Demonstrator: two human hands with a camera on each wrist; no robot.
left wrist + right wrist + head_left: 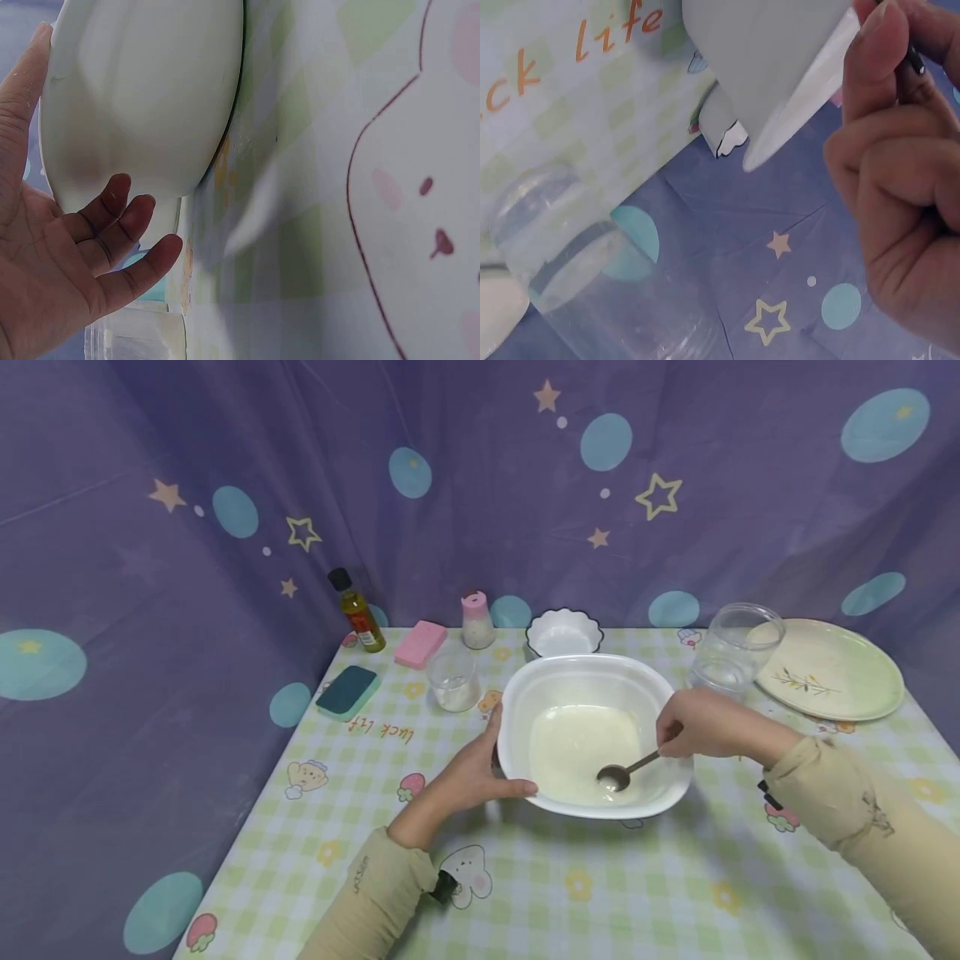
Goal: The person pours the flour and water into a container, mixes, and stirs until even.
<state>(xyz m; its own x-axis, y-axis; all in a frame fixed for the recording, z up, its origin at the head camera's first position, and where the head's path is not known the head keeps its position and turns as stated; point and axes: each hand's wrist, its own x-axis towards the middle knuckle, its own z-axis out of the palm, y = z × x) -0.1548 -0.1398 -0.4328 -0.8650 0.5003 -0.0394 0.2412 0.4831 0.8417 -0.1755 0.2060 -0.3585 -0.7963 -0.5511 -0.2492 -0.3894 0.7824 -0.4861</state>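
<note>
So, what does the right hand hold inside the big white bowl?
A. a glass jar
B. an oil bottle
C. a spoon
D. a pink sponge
C: the right hand pinches the handle of a spoon, and the spoon's head rests in the pale liquid in the bowl.

The big bowl (592, 693) is parked mid-surface (600, 893), with a spoon (626, 770) sat in the liquid (570, 752) inside it. The left hand (468, 772) is pressed against the bowl's left side, the right hand (705, 725) is held over its right rim. Behind the bowl a small bowl (564, 632) is found, with a shaker (477, 620) to its left. Further left, a sponge (421, 643), a bottle (357, 610) and a pad (347, 690) are lined up. A small glass (453, 679) is placed just left of the bowl. Back right, a jar (735, 647) is set beside a plate (832, 670).
</note>
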